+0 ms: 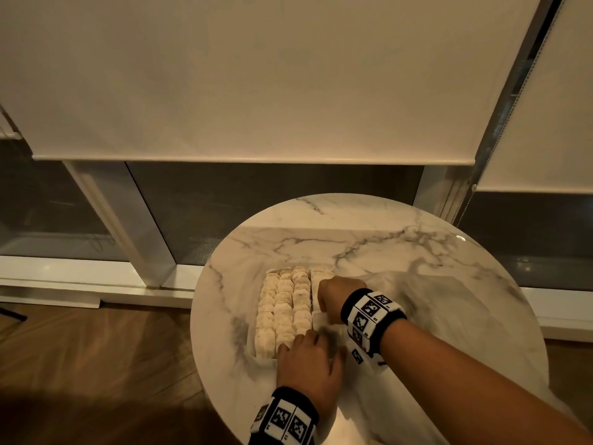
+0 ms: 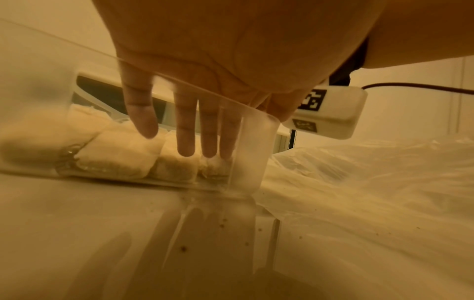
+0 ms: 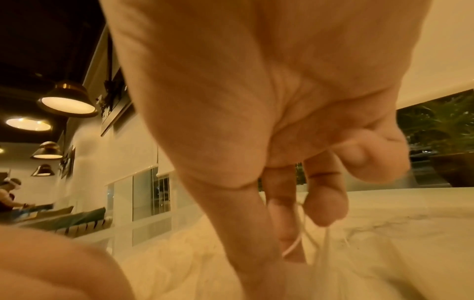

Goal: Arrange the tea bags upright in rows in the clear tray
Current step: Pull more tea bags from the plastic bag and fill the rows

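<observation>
the right side of the clear tray [image 1: 252, 343] is hidden in the head view, because both hands lie over it, and the tray walls are almost invisible there. the right wrist view is blurred near the bottom, so what the fingertips touch is hard to tell; only thin white strings [image 3: 302, 229] show between the fingers [image 3: 325, 194].

the left wrist view shows what the head view cannot: the transparent near wall and corner of the tray [image 2: 246, 142], and behind it the tea bags [image 2: 120, 154] standing side by side on the tray floor. it also shows a crumpled clear plastic bag [image 2: 372, 182] just beside the tray on the right. the head view alone shows the rows from above: three full rows of tea bags [image 1: 282, 306] fill the left part of the tray, on the round marble table [image 1: 385, 245].

the left hand [image 1: 308, 364] rests at the near end of the tray, with straight fingers [image 2: 186, 125] reaching down inside the wall; they are a little spread and they grip nothing. the right hand [image 1: 332, 297] is over the right row, palm down, with fingers curled, and it pinches the strings of a tea bag; the bag itself is not clear to see.
</observation>
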Demonstrator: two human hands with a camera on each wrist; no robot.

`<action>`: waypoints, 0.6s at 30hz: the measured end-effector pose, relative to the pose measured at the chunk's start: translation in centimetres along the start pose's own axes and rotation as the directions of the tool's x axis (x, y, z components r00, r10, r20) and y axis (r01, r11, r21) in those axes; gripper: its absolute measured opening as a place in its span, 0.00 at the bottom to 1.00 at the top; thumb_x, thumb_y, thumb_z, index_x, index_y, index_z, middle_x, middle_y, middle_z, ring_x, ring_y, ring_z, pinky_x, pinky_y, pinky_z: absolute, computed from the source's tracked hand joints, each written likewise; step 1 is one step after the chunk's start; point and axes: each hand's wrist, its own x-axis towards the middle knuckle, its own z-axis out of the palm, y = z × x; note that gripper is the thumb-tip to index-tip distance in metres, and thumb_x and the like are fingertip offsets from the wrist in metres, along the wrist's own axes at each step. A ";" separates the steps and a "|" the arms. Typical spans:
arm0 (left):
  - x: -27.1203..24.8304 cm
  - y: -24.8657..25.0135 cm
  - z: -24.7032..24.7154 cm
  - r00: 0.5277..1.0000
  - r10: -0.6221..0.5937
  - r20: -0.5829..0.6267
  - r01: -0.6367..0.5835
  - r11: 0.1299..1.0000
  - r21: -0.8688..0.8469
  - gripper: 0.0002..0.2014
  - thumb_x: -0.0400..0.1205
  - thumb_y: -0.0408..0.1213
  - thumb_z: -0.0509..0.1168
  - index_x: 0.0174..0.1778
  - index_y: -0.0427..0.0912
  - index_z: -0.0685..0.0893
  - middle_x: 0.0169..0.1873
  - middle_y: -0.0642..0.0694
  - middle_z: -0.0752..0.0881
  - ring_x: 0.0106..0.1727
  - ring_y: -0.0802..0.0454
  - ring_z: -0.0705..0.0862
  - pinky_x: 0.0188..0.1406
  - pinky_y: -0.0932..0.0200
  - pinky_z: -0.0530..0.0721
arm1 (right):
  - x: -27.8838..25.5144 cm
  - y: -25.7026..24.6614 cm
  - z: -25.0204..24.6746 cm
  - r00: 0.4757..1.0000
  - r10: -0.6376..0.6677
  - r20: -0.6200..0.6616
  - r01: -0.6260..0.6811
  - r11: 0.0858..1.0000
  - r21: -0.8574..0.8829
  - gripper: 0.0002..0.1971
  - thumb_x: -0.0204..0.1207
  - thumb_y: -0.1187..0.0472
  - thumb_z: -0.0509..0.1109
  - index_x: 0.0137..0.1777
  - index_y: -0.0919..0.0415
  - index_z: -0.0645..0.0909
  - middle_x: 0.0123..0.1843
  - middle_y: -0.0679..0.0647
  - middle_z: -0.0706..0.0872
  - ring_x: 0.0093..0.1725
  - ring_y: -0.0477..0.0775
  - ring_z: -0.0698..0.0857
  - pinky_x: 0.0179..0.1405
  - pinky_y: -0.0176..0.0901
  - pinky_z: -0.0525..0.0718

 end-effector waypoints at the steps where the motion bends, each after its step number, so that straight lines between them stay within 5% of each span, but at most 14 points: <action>1: 0.1 0.1 0.0 1.000 0.005 -0.005 -0.005 1.000 0.001 0.26 0.86 0.60 0.42 0.73 0.55 0.73 0.64 0.51 0.80 0.65 0.49 0.78 0.65 0.44 0.70 | -0.1 0.3 0.0 1.000 0.001 -0.008 -0.001 1.000 0.022 0.14 0.77 0.61 0.72 0.62 0.54 0.84 0.61 0.54 0.87 0.60 0.58 0.87 0.56 0.49 0.85; 7: 1.3 0.7 0.5 0.999 0.046 0.011 -0.046 0.998 0.036 0.28 0.86 0.55 0.39 0.74 0.52 0.76 0.72 0.53 0.79 0.71 0.51 0.77 0.67 0.44 0.68 | -1.8 3.5 -0.4 0.981 0.144 -0.131 -0.070 0.890 0.450 0.11 0.78 0.51 0.72 0.60 0.45 0.84 0.56 0.47 0.88 0.55 0.51 0.86 0.56 0.47 0.86; 12: 1.4 0.9 1.2 0.999 0.035 -0.006 -0.035 0.995 0.091 0.30 0.86 0.57 0.38 0.61 0.50 0.83 0.61 0.52 0.85 0.61 0.51 0.81 0.64 0.45 0.70 | -6.1 5.9 0.3 0.920 0.295 -0.257 -0.007 0.670 0.742 0.06 0.79 0.53 0.72 0.54 0.49 0.87 0.48 0.47 0.89 0.46 0.44 0.86 0.37 0.32 0.78; 18: 1.2 0.9 1.0 0.998 0.047 -0.048 -0.041 0.991 0.128 0.27 0.87 0.56 0.39 0.61 0.52 0.82 0.59 0.51 0.81 0.60 0.50 0.79 0.63 0.46 0.72 | -10.4 7.1 2.9 0.871 0.398 -0.288 0.048 0.514 0.857 0.03 0.76 0.54 0.76 0.49 0.47 0.88 0.44 0.45 0.89 0.43 0.44 0.87 0.45 0.40 0.84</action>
